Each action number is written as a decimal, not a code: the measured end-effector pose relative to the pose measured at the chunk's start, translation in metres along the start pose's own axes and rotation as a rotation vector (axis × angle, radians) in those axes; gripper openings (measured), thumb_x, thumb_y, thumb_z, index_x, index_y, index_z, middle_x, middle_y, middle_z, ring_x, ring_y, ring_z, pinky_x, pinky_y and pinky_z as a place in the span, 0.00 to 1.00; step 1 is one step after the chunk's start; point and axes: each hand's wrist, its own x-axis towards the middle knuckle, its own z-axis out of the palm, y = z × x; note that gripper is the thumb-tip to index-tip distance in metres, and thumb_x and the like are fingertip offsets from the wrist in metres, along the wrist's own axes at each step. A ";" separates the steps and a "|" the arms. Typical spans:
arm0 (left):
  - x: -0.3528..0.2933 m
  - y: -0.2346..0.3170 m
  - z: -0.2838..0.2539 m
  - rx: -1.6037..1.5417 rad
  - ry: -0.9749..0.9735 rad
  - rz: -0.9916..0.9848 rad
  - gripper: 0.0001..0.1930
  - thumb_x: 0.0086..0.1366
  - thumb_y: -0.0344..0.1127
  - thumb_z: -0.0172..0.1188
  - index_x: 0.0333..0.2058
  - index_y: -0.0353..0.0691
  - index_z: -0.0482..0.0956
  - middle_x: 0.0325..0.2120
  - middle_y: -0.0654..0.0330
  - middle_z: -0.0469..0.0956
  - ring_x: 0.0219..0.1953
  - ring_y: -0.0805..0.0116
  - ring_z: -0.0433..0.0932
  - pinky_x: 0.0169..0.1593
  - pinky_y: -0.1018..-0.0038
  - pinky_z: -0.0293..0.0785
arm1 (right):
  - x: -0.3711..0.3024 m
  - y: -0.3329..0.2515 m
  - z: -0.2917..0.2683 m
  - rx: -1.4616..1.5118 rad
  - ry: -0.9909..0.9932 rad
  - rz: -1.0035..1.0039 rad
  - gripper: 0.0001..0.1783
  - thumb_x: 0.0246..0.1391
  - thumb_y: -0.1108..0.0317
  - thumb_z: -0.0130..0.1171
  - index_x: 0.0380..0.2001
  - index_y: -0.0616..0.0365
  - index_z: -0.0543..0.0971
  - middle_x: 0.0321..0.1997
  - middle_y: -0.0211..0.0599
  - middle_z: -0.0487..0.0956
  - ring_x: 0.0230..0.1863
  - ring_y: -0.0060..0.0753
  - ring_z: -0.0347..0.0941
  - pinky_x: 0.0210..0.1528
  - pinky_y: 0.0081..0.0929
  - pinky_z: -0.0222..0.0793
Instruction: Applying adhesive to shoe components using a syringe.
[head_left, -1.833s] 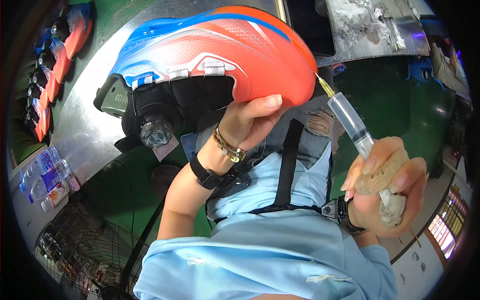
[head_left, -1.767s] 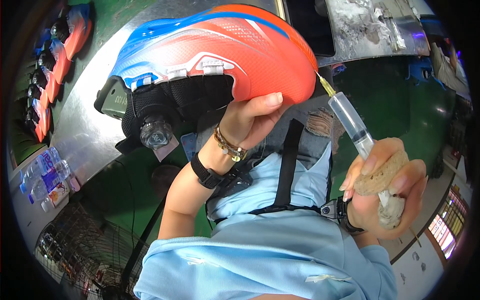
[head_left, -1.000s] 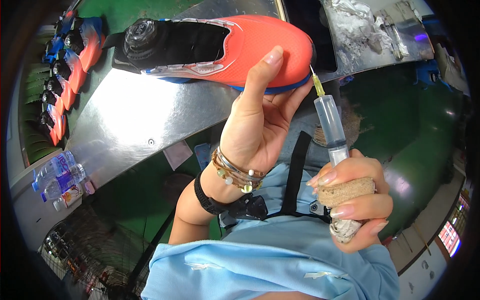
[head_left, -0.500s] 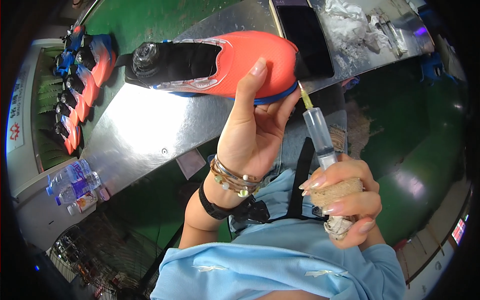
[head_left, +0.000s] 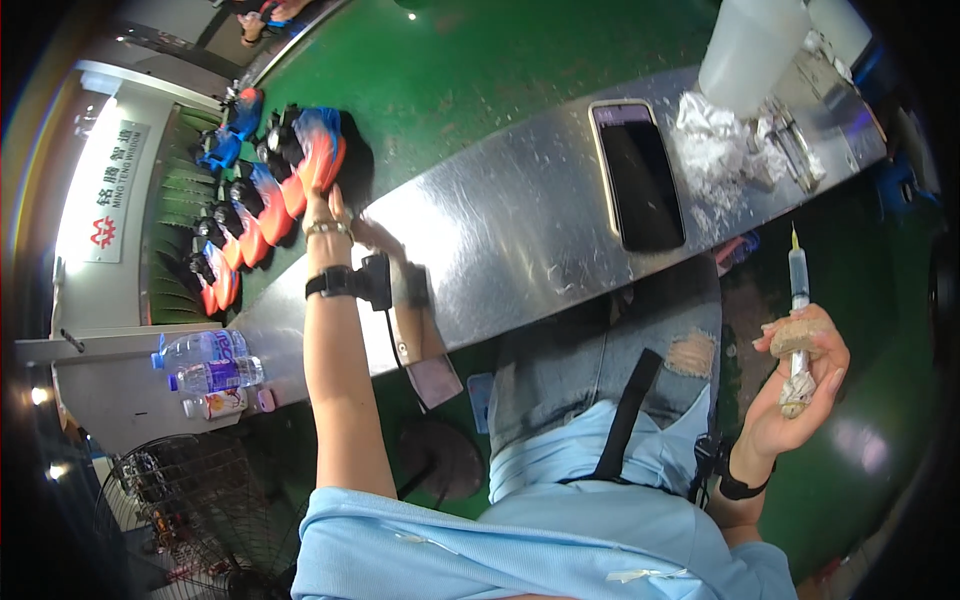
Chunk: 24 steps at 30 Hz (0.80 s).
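My left hand [head_left: 326,212] reaches to the far left and grips the toe of an orange-and-blue sports shoe [head_left: 318,150], which stands at the end of a row of similar shoes. Part of the fingers is hidden at the toe. Off to the right, my right hand [head_left: 812,372] is closed around a clear syringe [head_left: 798,277] with a yellow-based needle pointing up and away. A tan wrapping sits around the barrel under my fingers, and whitish crumpled wrapping covers its lower end.
A phone [head_left: 642,185] lies on the shiny metal bench [head_left: 500,235]. Beyond its right side are crumpled white tissues [head_left: 715,140], spare syringes [head_left: 795,150] and a white plastic bottle [head_left: 752,55]. Drink bottles [head_left: 212,375] lie at the left, above a fan [head_left: 190,510].
My left hand has carried the shoe from the middle to the row at the far left. My right hand, with the syringe, has swung right, away from the shoe.
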 end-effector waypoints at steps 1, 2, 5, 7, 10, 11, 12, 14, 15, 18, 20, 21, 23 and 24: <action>-0.019 -0.029 0.015 -0.032 -0.027 0.037 0.21 0.58 0.40 0.56 0.43 0.27 0.70 0.41 0.51 0.73 0.44 0.62 0.74 0.46 0.74 0.76 | 0.000 0.008 -0.006 -0.042 0.024 0.009 0.23 0.56 0.55 0.30 0.38 0.65 0.66 0.38 0.56 0.68 0.29 0.42 0.69 0.26 0.27 0.70; -0.057 -0.055 0.023 -0.068 -0.056 0.077 0.17 0.61 0.36 0.53 0.44 0.27 0.69 0.42 0.50 0.72 0.45 0.61 0.73 0.48 0.72 0.75 | 0.003 0.012 -0.011 -0.073 0.033 -0.023 0.23 0.56 0.55 0.30 0.38 0.65 0.66 0.38 0.56 0.68 0.29 0.42 0.69 0.26 0.27 0.70; -0.106 -0.051 0.001 0.065 -0.484 0.085 0.29 0.58 0.29 0.56 0.53 0.27 0.51 0.44 0.46 0.72 0.45 0.58 0.74 0.49 0.65 0.73 | 0.008 0.018 -0.011 -0.133 0.000 0.041 0.21 0.58 0.60 0.29 0.40 0.66 0.67 0.42 0.55 0.69 0.32 0.38 0.72 0.29 0.26 0.72; -0.162 -0.050 0.009 0.458 -0.501 0.139 0.26 0.56 0.24 0.56 0.54 0.34 0.58 0.45 0.48 0.72 0.48 0.60 0.72 0.51 0.70 0.69 | 0.016 0.027 -0.012 -0.138 -0.001 0.067 0.20 0.58 0.60 0.30 0.39 0.65 0.67 0.42 0.53 0.69 0.32 0.38 0.72 0.30 0.26 0.72; -0.188 -0.052 -0.009 1.244 -0.786 0.912 0.29 0.52 0.31 0.60 0.54 0.37 0.62 0.52 0.47 0.66 0.57 0.56 0.63 0.55 0.65 0.62 | 0.031 0.046 -0.010 -0.090 -0.030 0.097 0.18 0.58 0.62 0.33 0.38 0.65 0.68 0.43 0.48 0.70 0.34 0.34 0.72 0.32 0.25 0.72; -0.198 -0.052 -0.013 1.370 -0.755 0.809 0.27 0.51 0.32 0.60 0.51 0.36 0.66 0.53 0.47 0.65 0.59 0.51 0.59 0.58 0.61 0.58 | 0.037 0.054 -0.007 -0.103 -0.054 0.075 0.17 0.58 0.63 0.34 0.38 0.65 0.69 0.43 0.47 0.70 0.34 0.33 0.72 0.32 0.25 0.72; -0.189 -0.052 -0.026 1.327 -0.880 0.855 0.26 0.51 0.32 0.60 0.50 0.37 0.67 0.54 0.47 0.62 0.60 0.48 0.56 0.58 0.59 0.56 | 0.043 0.061 0.000 -0.102 -0.081 0.054 0.16 0.58 0.64 0.35 0.37 0.66 0.69 0.42 0.47 0.70 0.34 0.32 0.71 0.32 0.25 0.72; -0.192 -0.058 -0.027 1.359 -0.941 0.840 0.25 0.52 0.34 0.60 0.50 0.40 0.69 0.57 0.48 0.58 0.62 0.48 0.50 0.61 0.55 0.46 | 0.054 0.081 -0.001 -0.178 -0.125 -0.086 0.13 0.56 0.66 0.39 0.36 0.65 0.70 0.40 0.46 0.70 0.34 0.28 0.68 0.31 0.22 0.70; -0.189 -0.059 -0.031 1.326 -0.946 0.800 0.25 0.52 0.35 0.60 0.51 0.40 0.69 0.58 0.48 0.57 0.63 0.49 0.48 0.62 0.53 0.43 | 0.057 0.087 0.001 -0.161 -0.146 -0.091 0.13 0.56 0.67 0.39 0.35 0.65 0.70 0.39 0.45 0.70 0.34 0.28 0.68 0.31 0.22 0.69; -0.199 -0.059 -0.028 1.419 -0.916 0.835 0.25 0.53 0.31 0.60 0.51 0.41 0.69 0.59 0.48 0.56 0.63 0.53 0.50 0.61 0.63 0.53 | 0.058 0.090 0.007 -0.100 -0.125 -0.049 0.12 0.56 0.67 0.40 0.35 0.64 0.70 0.39 0.42 0.70 0.33 0.26 0.68 0.31 0.20 0.68; -0.203 -0.059 -0.027 1.468 -0.906 0.875 0.24 0.53 0.33 0.59 0.51 0.44 0.70 0.59 0.48 0.56 0.62 0.51 0.52 0.60 0.62 0.55 | 0.054 0.087 0.009 -0.105 -0.133 0.048 0.12 0.56 0.68 0.39 0.35 0.63 0.70 0.38 0.42 0.70 0.32 0.26 0.68 0.31 0.20 0.67; -0.205 -0.057 -0.029 1.477 -0.893 0.893 0.24 0.54 0.33 0.59 0.51 0.46 0.70 0.59 0.49 0.56 0.61 0.51 0.53 0.59 0.62 0.56 | 0.053 0.084 0.010 -0.099 -0.133 0.048 0.11 0.56 0.68 0.40 0.34 0.63 0.70 0.38 0.42 0.70 0.31 0.25 0.68 0.31 0.20 0.67; -0.208 -0.057 -0.026 1.499 -0.884 0.936 0.23 0.54 0.35 0.58 0.51 0.50 0.70 0.58 0.49 0.56 0.60 0.50 0.56 0.58 0.62 0.59 | 0.052 0.081 0.007 -0.083 -0.128 0.042 0.10 0.56 0.69 0.40 0.34 0.63 0.70 0.38 0.41 0.70 0.32 0.25 0.68 0.31 0.20 0.67; -0.211 -0.057 -0.023 1.520 -0.875 0.939 0.23 0.54 0.35 0.59 0.51 0.50 0.70 0.57 0.49 0.57 0.59 0.48 0.57 0.57 0.61 0.60 | 0.051 0.080 0.005 -0.074 -0.139 0.046 0.10 0.56 0.69 0.40 0.34 0.63 0.70 0.38 0.41 0.70 0.32 0.25 0.69 0.31 0.20 0.67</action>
